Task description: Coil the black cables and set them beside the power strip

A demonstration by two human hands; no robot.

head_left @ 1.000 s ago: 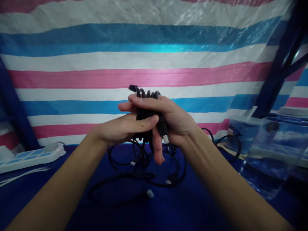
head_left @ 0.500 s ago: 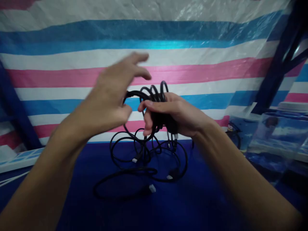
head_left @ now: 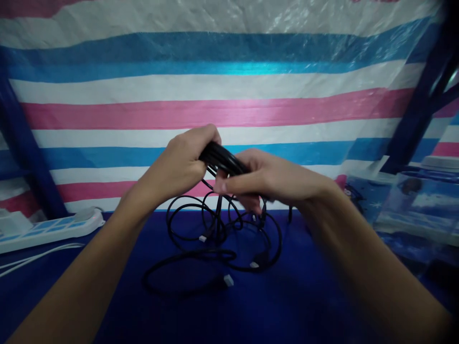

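A black cable point(head_left: 225, 158), gathered into a thick bundle of loops, is held up between my two hands. My left hand point(head_left: 191, 155) is closed around the bundle's upper left end. On the lower right end, my right hand point(head_left: 263, 177) grips the same bundle, with its thumb along the near side. Below them, more black cable point(head_left: 186, 260) lies in loose loops on the blue table. Pale connector ends show on it, among them a white plug tip point(head_left: 228, 280) at the front and another connector point(head_left: 254, 264) behind it. Part of the bundle is hidden by my fingers.
A white power strip point(head_left: 53, 231) with a plug in it lies at the left, with white cords point(head_left: 46, 255) before it. Clear plastic containers point(head_left: 412, 200) stand at the right. Behind the blue table point(head_left: 272, 306) hangs a striped sheet point(head_left: 229, 114) between dark blue posts.
My left hand, earlier raised with fingers spread, has come down and closed on the bundle. The separate upright loops are now drawn together into a compact coil.
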